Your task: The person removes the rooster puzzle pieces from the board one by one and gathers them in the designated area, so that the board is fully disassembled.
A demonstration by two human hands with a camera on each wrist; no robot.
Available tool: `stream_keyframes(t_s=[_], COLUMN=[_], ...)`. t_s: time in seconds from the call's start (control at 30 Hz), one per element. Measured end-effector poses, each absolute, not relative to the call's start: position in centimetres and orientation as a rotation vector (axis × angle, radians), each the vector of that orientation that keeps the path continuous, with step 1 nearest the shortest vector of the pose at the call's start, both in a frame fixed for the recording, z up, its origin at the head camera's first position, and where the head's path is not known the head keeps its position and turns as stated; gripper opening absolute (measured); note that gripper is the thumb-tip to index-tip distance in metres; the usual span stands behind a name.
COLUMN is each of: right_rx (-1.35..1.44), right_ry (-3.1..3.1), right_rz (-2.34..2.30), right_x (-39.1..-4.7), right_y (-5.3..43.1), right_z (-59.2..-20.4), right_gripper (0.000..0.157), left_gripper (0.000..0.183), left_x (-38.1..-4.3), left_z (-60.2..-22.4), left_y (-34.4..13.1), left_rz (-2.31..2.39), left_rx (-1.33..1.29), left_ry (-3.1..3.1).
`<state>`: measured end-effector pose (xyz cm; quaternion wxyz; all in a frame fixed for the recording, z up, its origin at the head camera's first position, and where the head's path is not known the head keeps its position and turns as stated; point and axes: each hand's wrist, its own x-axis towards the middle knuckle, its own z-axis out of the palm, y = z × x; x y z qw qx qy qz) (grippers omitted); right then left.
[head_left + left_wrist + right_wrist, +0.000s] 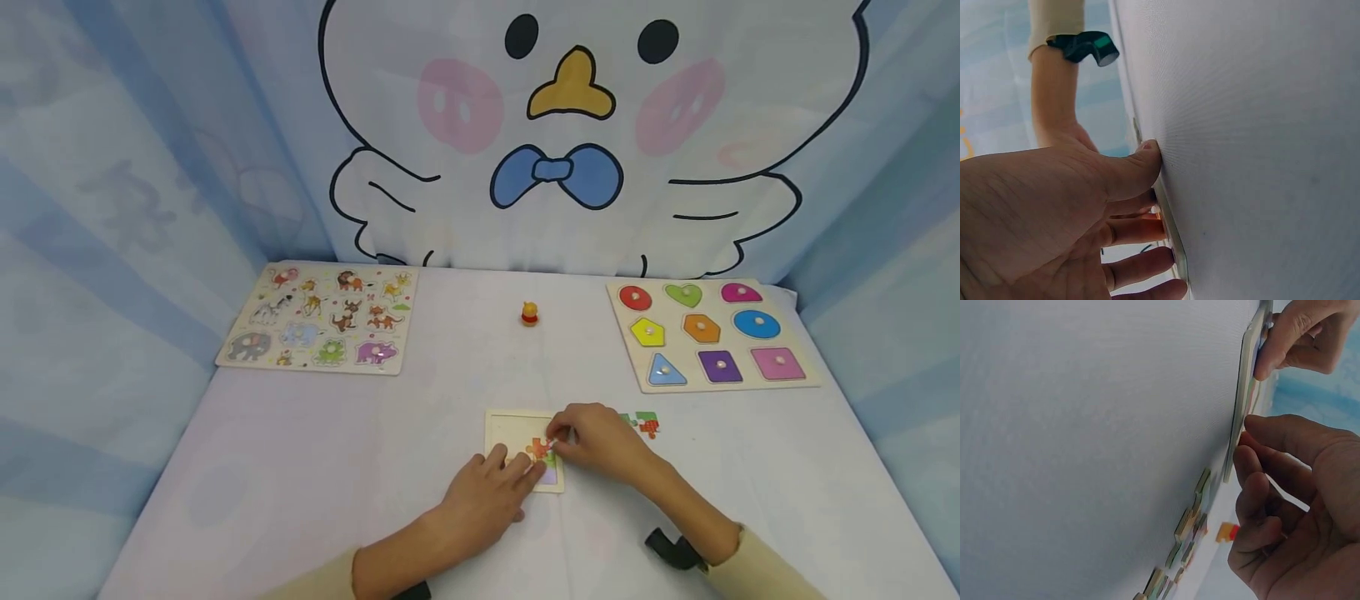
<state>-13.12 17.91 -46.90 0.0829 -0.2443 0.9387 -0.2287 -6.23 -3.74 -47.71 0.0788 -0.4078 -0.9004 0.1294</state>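
Note:
A small wooden jigsaw tray [517, 417] lies on the table in front of the person, with an orange puzzle piece [537, 448] and green and purple pieces in its right part. Outstretched fingers of the left hand [483, 496] rest on the tray's front part, hiding some of it; the thumb is at the near edge in the left wrist view. At the tray's right side, the right hand [603, 442] pinches a puzzle piece between thumb and forefinger, mostly hidden by the fingertips. Several loose puzzle pieces [647, 423] lie just beyond the right hand.
An animal peg puzzle board [348, 350] lies at the back left, a shape peg puzzle board [678, 367] at the back right. Between them stands a small red and yellow toy figure [530, 314]. Printed curtains [457, 217] enclose the white table [315, 467] at the back and sides.

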Motion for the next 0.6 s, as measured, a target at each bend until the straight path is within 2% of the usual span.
stream_keyframes(t_s=[0.6], right_rx=[-0.734], right_ry=[2.754], right_rz=[-0.827], right_x=[-13.27], right_y=[18.31], right_z=[-47.52], right_gripper=[0.011], left_gripper=[0.064], left_x=[-6.22], left_z=[-47.51], left_y=[-3.5], left_rz=[0.402], left_rx=[-1.238], left_ry=[-2.743])
